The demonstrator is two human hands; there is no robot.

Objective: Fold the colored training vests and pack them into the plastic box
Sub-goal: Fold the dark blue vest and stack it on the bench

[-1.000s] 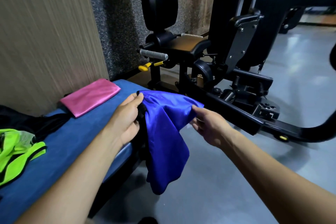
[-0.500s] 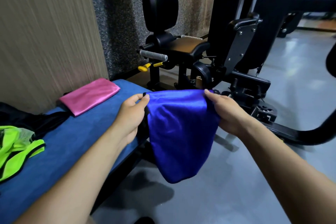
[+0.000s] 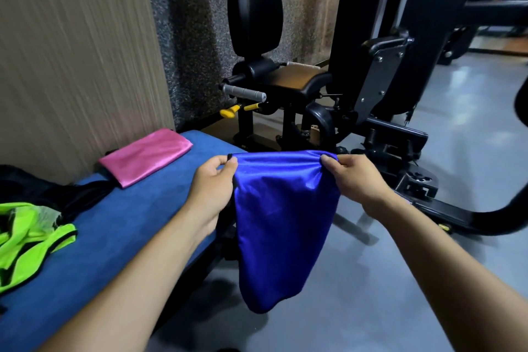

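Observation:
A shiny blue vest point(image 3: 281, 223) hangs in the air off the right edge of the blue bench point(image 3: 120, 226). My left hand point(image 3: 213, 191) pinches its top left corner and my right hand point(image 3: 355, 177) pinches its top right corner, with the top edge stretched between them. A folded pink vest point(image 3: 145, 156) lies on the bench by the wall. A crumpled neon green vest point(image 3: 28, 240) lies at the left edge of the bench. No plastic box is in view.
A black garment point(image 3: 57, 194) lies on the bench between the pink and green vests. A black gym machine point(image 3: 357, 88) with seat and frame stands close behind the blue vest. Grey floor point(image 3: 371, 294) runs to the right. A wood-panel wall point(image 3: 71, 51) borders the bench.
My right hand moved up and to the right, spreading the blue vest's top edge out flat. The vest now hangs wider and straighter between both hands.

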